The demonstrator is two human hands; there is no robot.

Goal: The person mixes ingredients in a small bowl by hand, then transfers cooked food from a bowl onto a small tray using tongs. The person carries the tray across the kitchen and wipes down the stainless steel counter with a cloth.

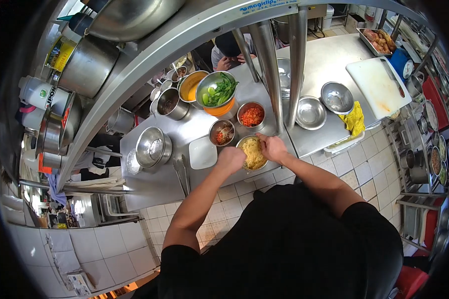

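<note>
A small metal bowl [259,168] of crumbly yellow food [253,152] stands at the near edge of the steel table, between my two hands. My right hand [273,148] grips its far right rim. Closed at the bowl's left side is my left hand [232,159]; what its fingers hold, if anything, is hidden. Just beyond are a metal bowl of chopped red food [251,114] and a smaller metal bowl with a red and pale mix [221,133]. A white square dish [202,153] lies to the left of my left hand.
Metal tongs [182,174] and stacked metal bowls [153,147] sit on the left. Green peppers [219,92] fill a bowl farther back. Shelf posts [267,70] rise beyond my right hand. On the right are bowls [311,112], a yellow cloth [354,118] and a cutting board [376,89]. Another person [228,47] is opposite.
</note>
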